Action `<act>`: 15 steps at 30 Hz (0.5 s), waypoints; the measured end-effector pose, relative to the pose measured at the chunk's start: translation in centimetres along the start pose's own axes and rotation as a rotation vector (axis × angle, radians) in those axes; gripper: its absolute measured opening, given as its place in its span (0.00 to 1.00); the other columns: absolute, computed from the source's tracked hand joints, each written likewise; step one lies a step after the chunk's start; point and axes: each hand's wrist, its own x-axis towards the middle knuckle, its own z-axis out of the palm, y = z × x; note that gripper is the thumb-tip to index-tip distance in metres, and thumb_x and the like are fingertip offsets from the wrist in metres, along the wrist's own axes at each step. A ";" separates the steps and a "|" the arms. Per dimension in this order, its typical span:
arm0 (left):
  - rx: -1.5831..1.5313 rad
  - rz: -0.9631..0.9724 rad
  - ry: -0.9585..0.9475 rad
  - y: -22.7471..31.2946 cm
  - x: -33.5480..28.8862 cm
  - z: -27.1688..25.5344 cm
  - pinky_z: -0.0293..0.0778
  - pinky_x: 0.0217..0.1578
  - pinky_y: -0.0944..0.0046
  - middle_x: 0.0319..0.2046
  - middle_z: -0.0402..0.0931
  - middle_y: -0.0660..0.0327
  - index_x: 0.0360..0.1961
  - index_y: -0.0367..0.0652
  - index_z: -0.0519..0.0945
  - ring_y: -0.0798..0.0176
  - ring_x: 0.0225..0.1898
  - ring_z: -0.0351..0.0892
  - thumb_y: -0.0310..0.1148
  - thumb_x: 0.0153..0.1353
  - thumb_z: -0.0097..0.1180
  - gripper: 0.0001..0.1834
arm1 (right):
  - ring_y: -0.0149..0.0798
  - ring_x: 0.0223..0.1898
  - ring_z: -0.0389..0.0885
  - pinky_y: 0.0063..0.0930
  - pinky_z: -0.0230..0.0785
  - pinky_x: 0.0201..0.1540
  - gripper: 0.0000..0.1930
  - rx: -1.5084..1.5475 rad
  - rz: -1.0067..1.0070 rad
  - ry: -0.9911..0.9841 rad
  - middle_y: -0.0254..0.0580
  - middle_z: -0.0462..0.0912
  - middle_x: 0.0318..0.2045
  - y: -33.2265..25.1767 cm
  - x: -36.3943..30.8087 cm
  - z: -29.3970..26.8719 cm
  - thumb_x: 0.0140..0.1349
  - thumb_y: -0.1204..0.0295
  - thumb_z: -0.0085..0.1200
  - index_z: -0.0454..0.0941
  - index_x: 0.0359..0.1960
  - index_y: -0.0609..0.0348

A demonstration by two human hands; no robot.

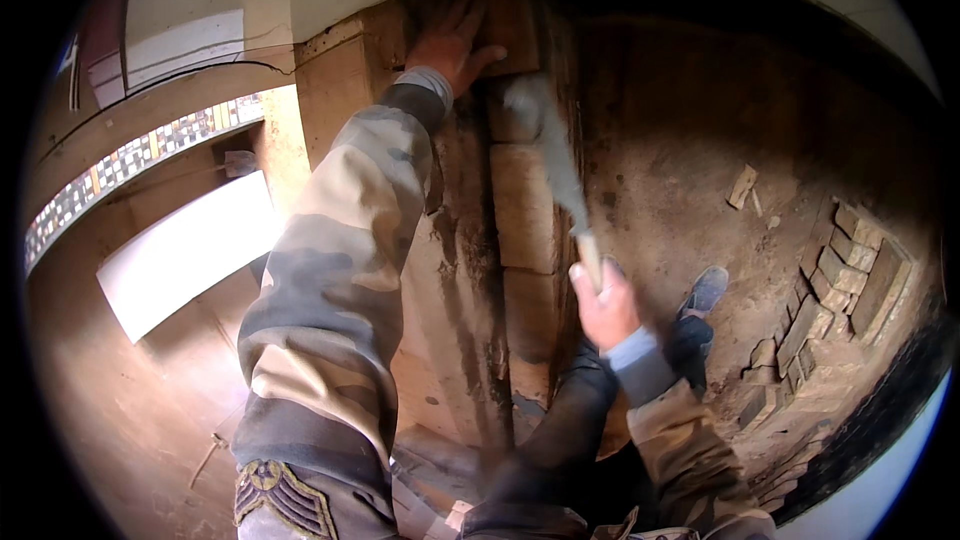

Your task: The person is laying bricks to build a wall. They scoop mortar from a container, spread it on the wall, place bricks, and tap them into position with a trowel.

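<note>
My left hand (452, 52) lies on a brown brick (512, 32) at the far end of a low brick wall (522, 202), thumb and fingers spread. In my closed right hand (606, 308) is the pale handle of a trowel (566, 175). Its grey blade reaches up along the wall's right side, with the blurred tip just below the brick. Whether the blade touches the brick, I cannot tell. Dark strips of mortar or shadow run lengthwise down the wall top.
A stack of bricks (828, 290) stands on the dirt floor (660, 140) at the right. Broken pieces (742, 187) lie nearer the wall. At the left are a bright white panel (190, 255) and a mosaic-like strip (140, 162). My shoe (708, 288) is right of the wall.
</note>
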 end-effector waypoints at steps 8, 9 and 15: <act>-0.005 0.000 0.028 -0.5 -0.9 0.4 0.51 0.73 0.46 0.75 0.50 0.46 0.74 0.46 0.60 0.37 0.74 0.50 0.57 0.64 0.56 0.43 | 0.67 0.32 0.80 0.55 0.70 0.36 0.19 -0.230 -0.034 0.129 0.67 0.80 0.28 0.2 0.3 -0.8 0.73 0.56 0.48 0.75 0.37 0.62; -0.003 -0.011 0.019 -0.4 -0.7 0.0 0.51 0.73 0.46 0.75 0.50 0.46 0.74 0.46 0.60 0.37 0.74 0.50 0.57 0.64 0.56 0.43 | 0.67 0.32 0.80 0.55 0.70 0.36 0.19 -0.196 -0.066 0.134 0.66 0.80 0.29 0.3 2.3 -1.8 0.74 0.57 0.46 0.75 0.38 0.62; -0.021 -0.056 -0.057 0.4 0.0 -0.5 0.52 0.73 0.48 0.75 0.50 0.47 0.74 0.46 0.60 0.39 0.75 0.49 0.57 0.64 0.55 0.43 | 0.66 0.36 0.80 0.50 0.72 0.39 0.22 -0.379 -0.197 0.175 0.63 0.82 0.33 -2.1 13.7 -6.4 0.75 0.56 0.43 0.78 0.39 0.66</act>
